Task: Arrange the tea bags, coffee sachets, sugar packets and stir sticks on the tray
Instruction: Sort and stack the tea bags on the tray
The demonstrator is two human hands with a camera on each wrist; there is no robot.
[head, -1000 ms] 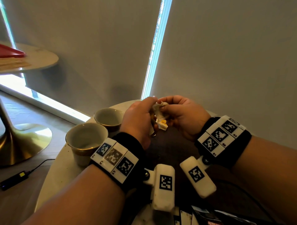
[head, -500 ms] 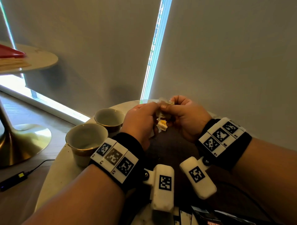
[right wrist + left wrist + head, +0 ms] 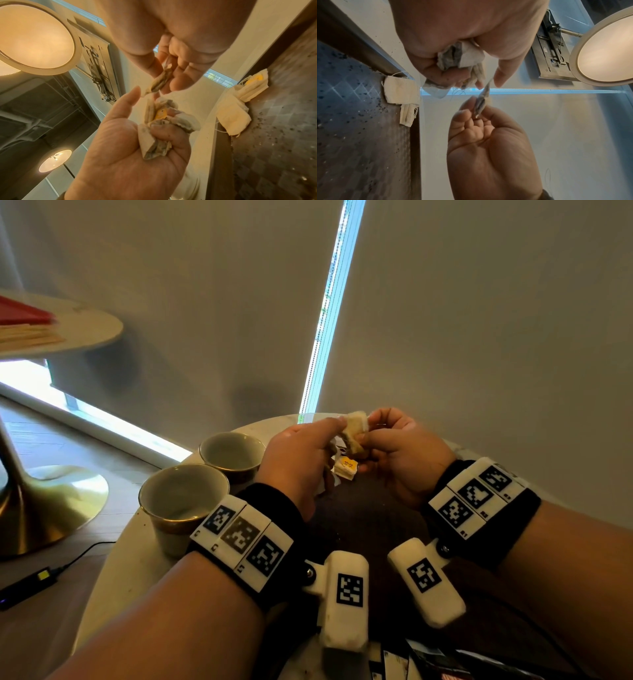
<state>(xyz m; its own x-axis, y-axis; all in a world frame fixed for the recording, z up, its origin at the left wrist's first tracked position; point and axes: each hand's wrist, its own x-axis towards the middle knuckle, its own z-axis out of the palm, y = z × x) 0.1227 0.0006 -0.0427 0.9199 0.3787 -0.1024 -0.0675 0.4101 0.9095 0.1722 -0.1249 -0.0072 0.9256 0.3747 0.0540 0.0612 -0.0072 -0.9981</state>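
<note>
Both hands are raised together over the dark tray (image 3: 376, 518). My left hand (image 3: 325, 440) grips a crumpled bunch of tea bags (image 3: 163, 121), one with a yellow tag (image 3: 347, 467). My right hand (image 3: 370, 436) pinches a single flat tea bag (image 3: 356, 428) between thumb and fingers, right beside the left fingertips. In the right wrist view that single tea bag (image 3: 161, 81) sits just above the bunch. Several more tea bags (image 3: 240, 108) lie stacked in the tray's far corner, also seen as a pale pile of tea bags (image 3: 400, 92) in the left wrist view.
Two empty cups (image 3: 183, 501) (image 3: 233, 453) stand on the round table left of the tray. Dark sachets (image 3: 428, 666) show at the bottom edge. A second table (image 3: 68, 326) stands far left, and a power brick with cable (image 3: 27, 583) lies on the floor.
The right hand has drawn one tea bag up and out of the bunch. Both hands rose slightly and stayed close together.
</note>
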